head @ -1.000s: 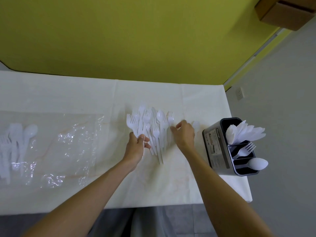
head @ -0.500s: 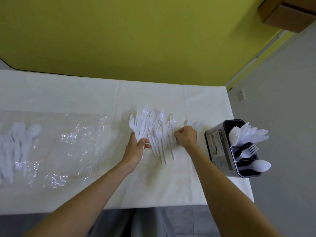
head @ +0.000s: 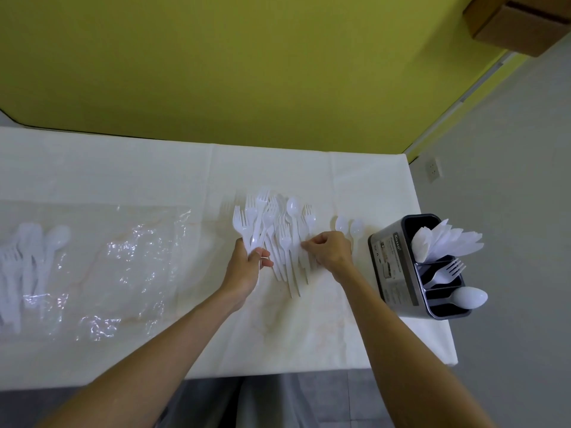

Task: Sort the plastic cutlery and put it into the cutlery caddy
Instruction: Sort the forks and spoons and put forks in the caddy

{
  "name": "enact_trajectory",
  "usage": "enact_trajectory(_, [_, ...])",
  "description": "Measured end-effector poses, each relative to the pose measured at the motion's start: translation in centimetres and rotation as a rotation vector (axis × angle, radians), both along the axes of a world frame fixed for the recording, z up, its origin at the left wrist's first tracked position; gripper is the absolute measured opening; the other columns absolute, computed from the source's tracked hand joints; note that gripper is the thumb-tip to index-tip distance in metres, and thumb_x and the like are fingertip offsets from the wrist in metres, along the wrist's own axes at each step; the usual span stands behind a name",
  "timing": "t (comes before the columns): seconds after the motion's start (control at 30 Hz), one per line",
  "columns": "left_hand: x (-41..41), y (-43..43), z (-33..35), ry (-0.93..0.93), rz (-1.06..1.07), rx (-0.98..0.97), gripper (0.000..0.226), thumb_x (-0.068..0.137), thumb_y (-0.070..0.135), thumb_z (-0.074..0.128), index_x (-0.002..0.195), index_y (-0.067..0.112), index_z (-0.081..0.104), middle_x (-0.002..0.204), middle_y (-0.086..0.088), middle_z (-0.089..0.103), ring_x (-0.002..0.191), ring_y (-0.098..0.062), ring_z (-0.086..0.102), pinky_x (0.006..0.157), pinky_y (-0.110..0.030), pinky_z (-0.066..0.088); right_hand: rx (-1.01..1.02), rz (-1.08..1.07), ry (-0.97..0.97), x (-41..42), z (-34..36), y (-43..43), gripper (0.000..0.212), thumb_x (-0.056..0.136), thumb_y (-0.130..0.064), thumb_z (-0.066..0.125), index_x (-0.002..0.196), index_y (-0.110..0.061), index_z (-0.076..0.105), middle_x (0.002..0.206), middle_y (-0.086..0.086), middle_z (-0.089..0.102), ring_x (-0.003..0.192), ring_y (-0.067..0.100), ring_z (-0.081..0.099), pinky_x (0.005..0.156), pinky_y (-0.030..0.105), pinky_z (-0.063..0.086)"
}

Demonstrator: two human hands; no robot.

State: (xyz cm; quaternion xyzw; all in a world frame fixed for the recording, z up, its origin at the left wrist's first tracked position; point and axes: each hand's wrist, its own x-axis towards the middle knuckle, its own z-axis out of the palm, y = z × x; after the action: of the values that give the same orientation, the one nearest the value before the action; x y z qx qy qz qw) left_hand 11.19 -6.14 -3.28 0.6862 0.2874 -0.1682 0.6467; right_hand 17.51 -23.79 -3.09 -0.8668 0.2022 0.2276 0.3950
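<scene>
A loose pile of white plastic forks and spoons [head: 285,239] lies mid-table on the white cloth. My left hand [head: 247,262] grips a bunch of forks [head: 251,222] by their handles at the pile's left side. At the pile's right edge my right hand [head: 329,251] pinches the handle of one white piece. Two spoons [head: 348,225] lie apart just to its right. At the table's right edge stands the grey cutlery caddy [head: 391,267], holding napkins, a fork and a spoon in separate compartments.
A clear plastic bag [head: 129,267] lies flat on the left of the table, with more white cutlery [head: 27,261] at its far left end. A yellow wall runs behind the table. A cardboard box [head: 519,23] shows at top right.
My right hand slid from the two spoons on the right back to the pile's right edge. The left hand kept its grip on the forks and hardly moved.
</scene>
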Motion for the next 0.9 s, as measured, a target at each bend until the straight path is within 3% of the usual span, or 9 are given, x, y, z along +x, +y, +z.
enact_trajectory(0.1, [0.0, 0.0, 0.1, 0.001, -0.006, 0.010, 0.026, 0.100, 0.013, 0.035, 0.124, 0.011, 0.040, 0.094, 0.001, 0.063, 0.089, -0.018, 0.068, 0.102, -0.041, 0.047, -0.036, -0.040, -0.108, 0.7, 0.4, 0.2, 0.014, 0.088, -0.025, 0.069, 0.085, -0.011, 0.068, 0.075, -0.005, 0.064, 0.075, 0.013, 0.059, 0.072, 0.027, 0.051])
enact_trajectory(0.17, [0.0, -0.1, 0.1, -0.002, -0.012, 0.007, 0.027, 0.101, 0.014, 0.034, 0.127, 0.012, 0.039, 0.099, 0.002, 0.063, 0.091, -0.017, 0.068, 0.101, -0.039, 0.047, -0.106, -0.035, -0.160, 1.3, 0.6, 0.5, 0.015, 0.091, -0.025, 0.064, 0.094, -0.010, 0.064, 0.082, -0.004, 0.063, 0.077, 0.013, 0.058, 0.066, 0.023, 0.045])
enact_trajectory(0.3, [-0.1, -0.2, 0.4, 0.004, -0.021, 0.004, 0.035, 0.101, 0.014, 0.035, 0.136, 0.008, 0.032, 0.103, 0.003, 0.061, 0.094, -0.014, 0.062, 0.099, -0.035, 0.047, -0.192, -0.001, -0.121, 2.2, 0.5, 1.4, 0.022, 0.090, -0.024, 0.067, 0.102, -0.010, 0.054, 0.088, 0.001, 0.059, 0.080, 0.020, 0.058, 0.065, 0.027, 0.044])
enact_trajectory(0.37, [-0.2, -0.2, 0.5, 0.016, -0.052, 0.021, 0.033, 0.101, 0.015, 0.035, 0.134, 0.009, 0.033, 0.108, 0.000, 0.060, 0.095, -0.015, 0.060, 0.098, -0.038, 0.047, -0.237, 0.021, -0.075, 2.5, 0.2, 1.6, 0.019, 0.089, -0.023, 0.069, 0.088, -0.012, 0.054, 0.074, -0.001, 0.053, 0.066, 0.017, 0.053, 0.058, 0.026, 0.040])
enact_trajectory(0.47, [-0.2, -0.1, 0.3, 0.008, -0.083, 0.043, 0.033, 0.100, 0.013, 0.036, 0.133, 0.012, 0.035, 0.099, 0.005, 0.059, 0.089, -0.015, 0.058, 0.095, -0.039, 0.046, -0.275, 0.017, -0.056, 2.8, -0.2, 1.6, 0.032, 0.086, -0.011, 0.065, 0.060, -0.012, 0.045, 0.053, 0.000, 0.040, 0.046, 0.014, 0.037, 0.047, 0.022, 0.031])
enact_trajectory(0.57, [-0.1, -0.2, 0.1, -0.005, -0.084, 0.050, 0.034, 0.099, 0.012, 0.037, 0.133, 0.014, 0.039, 0.093, 0.003, 0.058, 0.085, -0.017, 0.056, 0.094, -0.041, 0.047, -0.294, 0.047, -0.049, 2.6, 0.5, 1.5, 0.013, 0.086, -0.011, 0.065, 0.090, -0.009, 0.053, 0.075, 0.004, 0.051, 0.066, 0.022, 0.053, 0.057, 0.028, 0.039])
enact_trajectory(0.67, [0.1, -0.3, 0.2, -0.002, -0.059, 0.030, 0.030, 0.099, 0.015, 0.041, 0.128, 0.015, 0.043, 0.093, -0.002, 0.059, 0.087, -0.019, 0.058, 0.094, -0.042, 0.048, -0.312, 0.091, -0.062, 2.2, 1.2, 1.3, 0.041, 0.085, -0.013, 0.067, 0.114, -0.005, 0.040, 0.091, 0.009, 0.054, 0.080, 0.029, 0.057, 0.061, 0.031, 0.041])
enact_trajectory(0.77, [0.2, -0.4, 0.6, -0.013, -0.051, 0.004, 0.027, 0.099, 0.015, 0.039, 0.125, 0.014, 0.046, 0.104, 0.000, 0.063, 0.096, -0.017, 0.063, 0.094, -0.039, 0.047, -0.193, -0.031, -0.069, 2.0, 1.9, 0.7, 0.043, 0.083, -0.018, 0.068, 0.116, -0.008, 0.042, 0.090, 0.006, 0.055, 0.079, 0.026, 0.057, 0.058, 0.029, 0.043])
enact_trajectory(0.9, [0.6, -0.7, 0.8, -0.030, -0.046, -0.035, 0.028, 0.097, 0.013, 0.039, 0.124, 0.013, 0.048, 0.117, 0.001, 0.066, 0.105, -0.013, 0.064, 0.093, -0.033, 0.048, 0.191, -0.242, -0.072, 2.2, 2.0, 0.6, 0.020, 0.076, -0.017, 0.070, 0.093, -0.012, 0.062, 0.073, 0.001, 0.065, 0.066, 0.017, 0.066, 0.083, 0.040, 0.059])
